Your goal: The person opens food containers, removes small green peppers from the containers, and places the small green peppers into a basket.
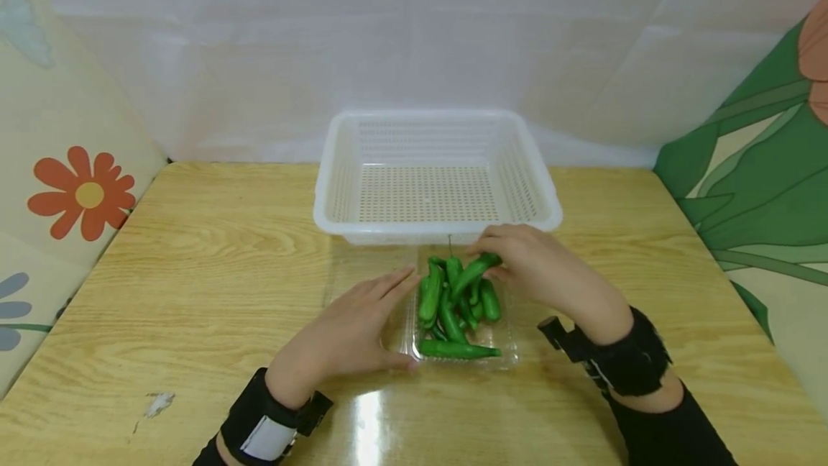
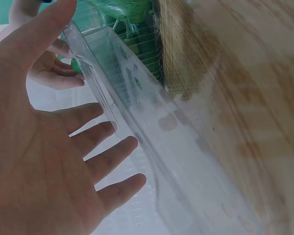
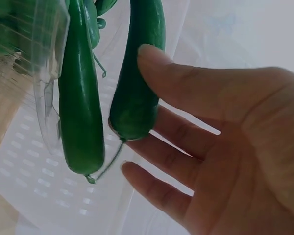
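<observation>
Several green peppers (image 1: pixel 449 313) lie heaped in a clear plastic container (image 1: pixel 509 352), whose flat clear lid section (image 1: pixel 362 265) extends to the left. At the heap's upper right, my right hand (image 1: pixel 543 268) pinches one green pepper (image 3: pixel 143 93) between thumb and fingers. In the right wrist view, another long pepper (image 3: pixel 81 112) hangs beside the held one, over the container's edge. My left hand (image 1: pixel 349 329) is at the container's left side, fingers spread and fairly straight. Its fingertips reach the clear plastic rim (image 2: pixel 105 90) in the left wrist view.
A white perforated basket (image 1: pixel 436 227) stands right behind the container, with no peppers visible in it. Everything rests on a wood-grain table (image 1: pixel 213 257). A white sheet (image 1: pixel 414 34) hangs behind, and printed flower panels (image 1: pixel 84 196) flank both sides.
</observation>
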Available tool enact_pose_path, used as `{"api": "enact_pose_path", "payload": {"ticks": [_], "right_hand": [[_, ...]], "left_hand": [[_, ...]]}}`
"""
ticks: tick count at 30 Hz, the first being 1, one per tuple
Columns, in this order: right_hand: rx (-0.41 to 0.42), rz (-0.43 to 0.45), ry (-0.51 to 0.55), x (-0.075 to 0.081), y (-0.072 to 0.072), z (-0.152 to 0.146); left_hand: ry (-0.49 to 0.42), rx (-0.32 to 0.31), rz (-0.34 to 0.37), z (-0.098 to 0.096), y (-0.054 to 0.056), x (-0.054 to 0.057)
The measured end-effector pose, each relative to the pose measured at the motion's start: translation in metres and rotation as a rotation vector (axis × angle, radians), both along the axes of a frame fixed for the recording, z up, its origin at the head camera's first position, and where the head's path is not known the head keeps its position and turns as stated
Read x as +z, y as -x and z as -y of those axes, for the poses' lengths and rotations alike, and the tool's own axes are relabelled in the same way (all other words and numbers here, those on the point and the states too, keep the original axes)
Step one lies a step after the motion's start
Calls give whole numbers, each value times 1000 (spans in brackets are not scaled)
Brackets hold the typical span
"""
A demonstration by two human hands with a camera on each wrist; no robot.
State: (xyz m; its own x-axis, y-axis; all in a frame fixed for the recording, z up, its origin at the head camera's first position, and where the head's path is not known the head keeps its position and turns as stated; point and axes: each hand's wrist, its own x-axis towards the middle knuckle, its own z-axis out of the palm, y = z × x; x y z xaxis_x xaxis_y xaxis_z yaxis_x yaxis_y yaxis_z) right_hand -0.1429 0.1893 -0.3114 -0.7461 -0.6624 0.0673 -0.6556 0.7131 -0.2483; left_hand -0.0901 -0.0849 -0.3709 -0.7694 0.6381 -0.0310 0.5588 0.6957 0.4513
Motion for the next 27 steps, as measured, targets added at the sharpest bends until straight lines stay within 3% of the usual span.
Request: {"api": "enact_pose_path", "payload": {"ticks": [5,14,27], "right_hand": [[-15,28,-36,-2,-2,4],[8,-33,-113,-14,-4,17],[10,-153,-54,-26,-2,18]], "left_hand": [[-4,2,1,0,1,0],[3,0,2,0,1,0],[2,0,16,-1,0,1]]}}
